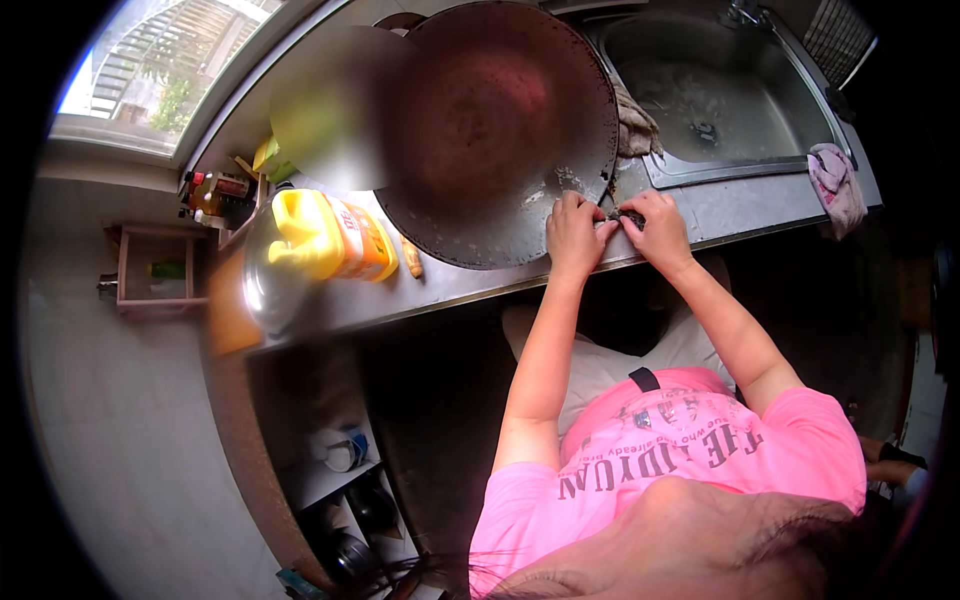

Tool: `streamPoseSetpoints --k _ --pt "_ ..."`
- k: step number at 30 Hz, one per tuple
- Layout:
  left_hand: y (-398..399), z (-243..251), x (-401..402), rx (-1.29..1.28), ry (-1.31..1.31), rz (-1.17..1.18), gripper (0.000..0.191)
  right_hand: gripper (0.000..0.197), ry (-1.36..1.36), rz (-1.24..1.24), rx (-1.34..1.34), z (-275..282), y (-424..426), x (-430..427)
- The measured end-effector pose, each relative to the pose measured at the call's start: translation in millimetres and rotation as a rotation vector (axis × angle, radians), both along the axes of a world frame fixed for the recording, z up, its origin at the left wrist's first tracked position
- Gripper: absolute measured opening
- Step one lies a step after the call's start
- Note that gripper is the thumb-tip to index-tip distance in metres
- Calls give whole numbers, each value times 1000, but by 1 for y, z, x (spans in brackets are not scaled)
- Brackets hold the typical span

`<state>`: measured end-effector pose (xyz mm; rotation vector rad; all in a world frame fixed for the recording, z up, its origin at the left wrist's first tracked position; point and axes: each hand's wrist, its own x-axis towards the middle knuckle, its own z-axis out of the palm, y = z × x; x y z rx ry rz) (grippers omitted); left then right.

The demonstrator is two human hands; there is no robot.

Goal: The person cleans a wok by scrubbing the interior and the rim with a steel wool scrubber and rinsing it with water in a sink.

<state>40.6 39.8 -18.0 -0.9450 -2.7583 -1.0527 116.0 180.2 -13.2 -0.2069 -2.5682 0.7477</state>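
Both my hands are together at the front edge of the counter, just right of the rim of a large dark wok (487, 135). My left hand (576, 234) and my right hand (660, 229) pinch a small dark, mesh-like piece (632, 218) between their fingertips; it may be a metal scourer, but it is too small to tell. The left fingers lie close beside the wok's rim. A grey cloth (634, 124) lies between the wok and the sink.
A stainless steel sink (712, 97) is at the back right, with a pinkish cloth (836, 187) over its near corner. Left of the wok stand a yellow plastic jug (330, 236), a glass lid (274, 277) and bottles (225, 187). Open shelves (341, 487) are below the counter.
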Motion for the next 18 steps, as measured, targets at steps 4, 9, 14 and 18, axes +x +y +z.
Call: streamPoseSetpoints --k 4,9,14,18 --pt "3 -3 -1 26 49 6 27 12 6 -94 -118 4 11 -16" --pt "10 1 4 66 57 9 29 11 -34 -94 -116 2 28 -22" --pt "15 -2 9 34 162 -50 24 15 98 -125 -127 13 28 -22" --pt "14 -10 9 84 212 -55 22 17 53 38 62 6 14 -21"
